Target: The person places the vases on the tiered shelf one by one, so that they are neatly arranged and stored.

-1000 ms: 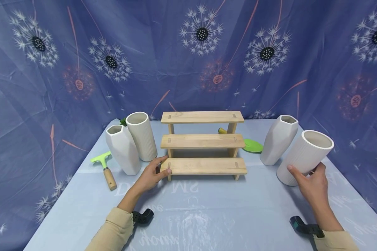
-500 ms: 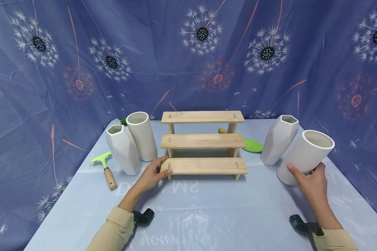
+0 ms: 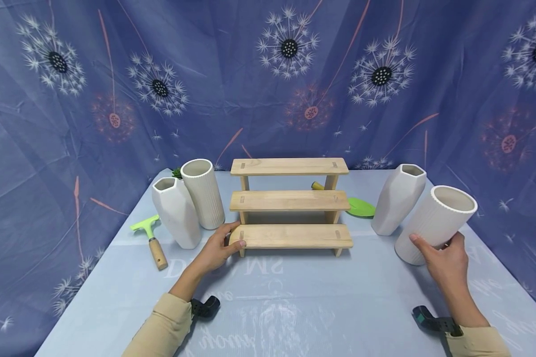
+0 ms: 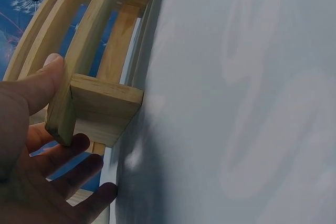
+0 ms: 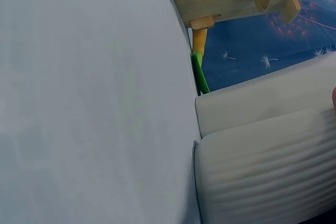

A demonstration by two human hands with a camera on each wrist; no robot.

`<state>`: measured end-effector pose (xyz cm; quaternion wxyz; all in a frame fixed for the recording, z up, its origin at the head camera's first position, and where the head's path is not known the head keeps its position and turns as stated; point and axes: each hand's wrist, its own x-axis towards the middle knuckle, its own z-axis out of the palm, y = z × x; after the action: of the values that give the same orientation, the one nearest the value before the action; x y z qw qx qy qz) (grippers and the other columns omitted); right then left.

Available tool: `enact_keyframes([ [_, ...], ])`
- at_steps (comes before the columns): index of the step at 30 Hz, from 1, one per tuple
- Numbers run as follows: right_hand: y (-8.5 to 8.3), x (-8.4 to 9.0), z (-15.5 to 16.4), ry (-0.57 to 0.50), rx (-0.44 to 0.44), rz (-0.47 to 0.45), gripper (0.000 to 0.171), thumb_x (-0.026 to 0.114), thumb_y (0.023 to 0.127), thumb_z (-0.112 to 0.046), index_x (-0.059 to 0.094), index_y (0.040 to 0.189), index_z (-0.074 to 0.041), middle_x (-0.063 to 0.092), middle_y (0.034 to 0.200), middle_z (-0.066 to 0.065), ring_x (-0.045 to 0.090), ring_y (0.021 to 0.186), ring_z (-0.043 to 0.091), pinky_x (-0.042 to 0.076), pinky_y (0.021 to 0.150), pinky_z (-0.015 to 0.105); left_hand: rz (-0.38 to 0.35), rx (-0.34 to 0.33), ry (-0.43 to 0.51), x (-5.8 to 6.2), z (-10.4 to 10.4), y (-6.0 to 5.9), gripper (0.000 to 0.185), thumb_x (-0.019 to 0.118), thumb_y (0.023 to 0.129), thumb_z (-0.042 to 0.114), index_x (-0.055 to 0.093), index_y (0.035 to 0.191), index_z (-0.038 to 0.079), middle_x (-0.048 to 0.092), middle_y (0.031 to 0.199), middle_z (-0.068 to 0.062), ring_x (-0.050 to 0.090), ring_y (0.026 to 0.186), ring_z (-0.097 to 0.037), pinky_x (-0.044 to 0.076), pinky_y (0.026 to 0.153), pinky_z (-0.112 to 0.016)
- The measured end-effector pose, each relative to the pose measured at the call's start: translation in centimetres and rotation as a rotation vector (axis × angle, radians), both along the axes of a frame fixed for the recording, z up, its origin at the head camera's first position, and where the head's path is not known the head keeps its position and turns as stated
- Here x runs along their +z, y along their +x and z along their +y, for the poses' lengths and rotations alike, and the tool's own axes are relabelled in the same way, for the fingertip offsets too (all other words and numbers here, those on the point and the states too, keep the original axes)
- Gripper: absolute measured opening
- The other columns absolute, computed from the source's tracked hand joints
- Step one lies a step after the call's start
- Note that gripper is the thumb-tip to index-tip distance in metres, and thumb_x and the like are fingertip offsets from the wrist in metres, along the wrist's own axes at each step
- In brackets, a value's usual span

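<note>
A three-tier wooden step shelf (image 3: 290, 236) stands mid-table. My left hand (image 3: 217, 249) pinches the left end of its lowest board. In the left wrist view, the thumb of the left hand (image 4: 44, 145) lies on one face of the board (image 4: 89, 35), with fingers curled at the other. My right hand (image 3: 446, 260) grips a ribbed white vase (image 3: 437, 218) low on its side, thumb in front. The far fingers are mostly hidden behind it. Close up in the right wrist view, the ribbed vase (image 5: 262, 171) appears beside a smooth faceted white vase (image 3: 397, 201).
At left stand another faceted white vase (image 3: 176, 213) and a ribbed one (image 3: 204, 196), with green leaves (image 3: 176, 173) behind. A tool with a green T-shaped head and wooden handle (image 3: 158, 254) lies nearby. A green blade (image 3: 361, 207) with a yellow handle (image 5: 199, 40) lies behind the shelf's right side.
</note>
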<state>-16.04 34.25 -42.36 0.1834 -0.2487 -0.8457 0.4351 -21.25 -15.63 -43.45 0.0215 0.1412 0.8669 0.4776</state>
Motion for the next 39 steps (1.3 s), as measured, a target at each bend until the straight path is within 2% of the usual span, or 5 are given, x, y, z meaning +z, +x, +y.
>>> enact_keyframes([
  [12,0.2,0.3,-0.9,0.051,0.001,0.020,0.085,0.072,0.080,-0.040,0.027,0.143,-0.003,0.045,0.134,0.024,0.045,0.111,0.034,0.035,0.080,0.039,-0.011,0.009,0.005,-0.2,0.0,0.0,0.060,0.066,0.089,0.023,0.042,0.141,0.010,0.044,0.139,-0.017,0.049,0.120,-0.030,0.041,0.100,-0.048],
  [21,0.6,0.8,-2.4,0.050,0.013,0.055,0.081,0.074,0.079,-0.036,0.031,0.140,-0.004,0.048,0.131,0.021,0.046,0.106,0.028,0.034,0.078,0.033,-0.008,0.011,0.002,-0.2,0.0,0.0,0.060,0.066,0.089,0.024,0.041,0.142,0.010,0.043,0.140,-0.017,0.047,0.123,-0.031,0.039,0.102,-0.049],
  [30,0.9,1.2,-3.4,0.023,0.038,0.042,0.083,0.073,0.080,-0.038,0.030,0.141,-0.005,0.047,0.136,0.020,0.045,0.112,0.030,0.036,0.089,0.042,-0.008,0.005,0.006,-0.2,0.0,0.1,0.061,0.066,0.089,0.024,0.040,0.142,0.009,0.042,0.141,-0.018,0.047,0.124,-0.032,0.038,0.103,-0.050],
  [35,1.1,1.5,-4.0,0.022,0.043,0.054,0.080,0.075,0.079,-0.037,0.033,0.139,-0.005,0.050,0.133,0.017,0.046,0.107,0.023,0.035,0.085,0.032,-0.010,0.003,0.003,-0.2,0.0,0.1,0.061,0.066,0.089,0.024,0.040,0.143,0.010,0.041,0.142,-0.018,0.046,0.126,-0.033,0.037,0.104,-0.051],
  [39,1.4,1.8,-4.5,0.021,0.063,0.088,0.078,0.077,0.077,-0.034,0.036,0.137,-0.005,0.051,0.129,0.015,0.047,0.097,0.007,0.033,0.080,0.024,-0.008,0.001,0.005,-0.3,0.0,0.1,0.061,0.065,0.089,0.024,0.040,0.143,0.009,0.041,0.143,-0.018,0.046,0.125,-0.033,0.037,0.104,-0.051],
])
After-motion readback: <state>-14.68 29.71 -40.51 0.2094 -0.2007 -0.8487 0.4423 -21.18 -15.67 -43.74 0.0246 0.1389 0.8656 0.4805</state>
